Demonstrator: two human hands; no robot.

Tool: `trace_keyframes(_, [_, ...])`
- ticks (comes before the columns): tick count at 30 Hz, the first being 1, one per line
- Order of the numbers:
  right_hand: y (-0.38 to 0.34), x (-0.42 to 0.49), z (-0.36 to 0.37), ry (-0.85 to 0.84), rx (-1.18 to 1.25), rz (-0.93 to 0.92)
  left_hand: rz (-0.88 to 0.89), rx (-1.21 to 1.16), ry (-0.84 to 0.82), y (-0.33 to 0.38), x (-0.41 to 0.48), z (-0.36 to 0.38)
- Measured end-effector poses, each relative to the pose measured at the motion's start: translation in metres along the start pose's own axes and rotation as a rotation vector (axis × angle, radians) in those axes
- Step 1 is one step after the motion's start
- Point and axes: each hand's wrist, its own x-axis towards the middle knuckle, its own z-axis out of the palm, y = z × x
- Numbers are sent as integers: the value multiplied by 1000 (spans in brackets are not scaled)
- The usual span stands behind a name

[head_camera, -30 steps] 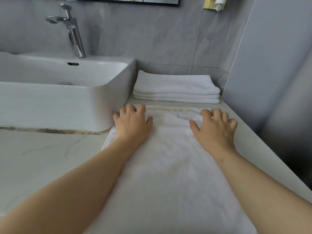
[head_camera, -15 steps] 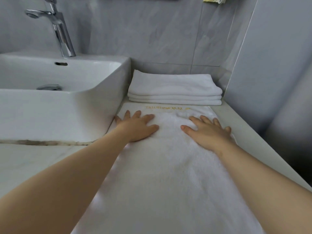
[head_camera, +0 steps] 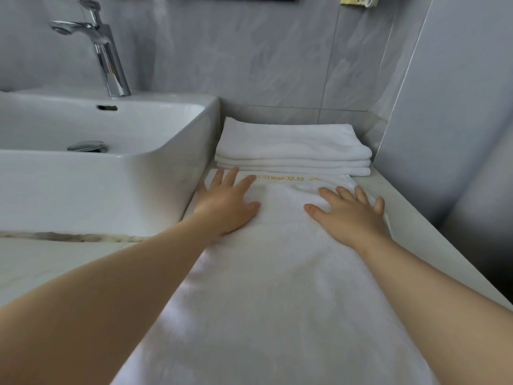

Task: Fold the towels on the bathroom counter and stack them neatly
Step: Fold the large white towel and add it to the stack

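left hand (head_camera: pixel 226 205) and right hand (head_camera: pixel 348 215) flat, fingers spread, pressing the far end of the towel (head_camera: pixel 277 287), gripping nothing. towel spread long on the counter (head_camera: pixel 394 218), just before the stack (head_camera: pixel 293 147) of folded ones, beside the sink (head_camera: pixel 111 173). probably soft, light, floppy; best pinched at the 2 far corners.

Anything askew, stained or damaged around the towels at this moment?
The towels look fine. One oddity: a dark, grimy seam runs along the base of the sink where it meets the counter, left of the spread towel. It resembles discoloured sealant.
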Motion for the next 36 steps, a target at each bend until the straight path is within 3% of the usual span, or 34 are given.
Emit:
trace_keyframes(2, [-1,-2,-1,50,-15,-4,81,13,62,3,-17,-9])
trace_keyframes(4, [-4,-2,-2,97,-26,1,166,-25,-30,5,-37,-15])
trace_keyframes(7, [-6,-4,-4,231,-1,-23,125,-88,-256,11,-70,-14])
trace_keyframes(10, [-4,-8,-6,304,84,-34,80,-13,-246,16,-83,1])
trace_keyframes(13, [-3,-15,-12,192,119,-30,72,-13,-165,14,-84,11])
trace_keyframes(16, [-9,-35,-24,-46,106,-34,82,-10,-150,13,-82,16])
trace_keyframes(21, [-18,-109,-28,-276,70,-240,88,-20,-112,14,-82,16])
trace_keyframes(29, [-11,-142,-19,-202,83,-219,77,-83,121,26,-106,-6])
trace_keyframes(32, [-11,-142,-16,-195,96,-222,121,-116,56,28,-128,-21])
trace_keyframes(36, [-12,-143,-19,-127,129,-222,186,-118,-220,34,-169,-24])
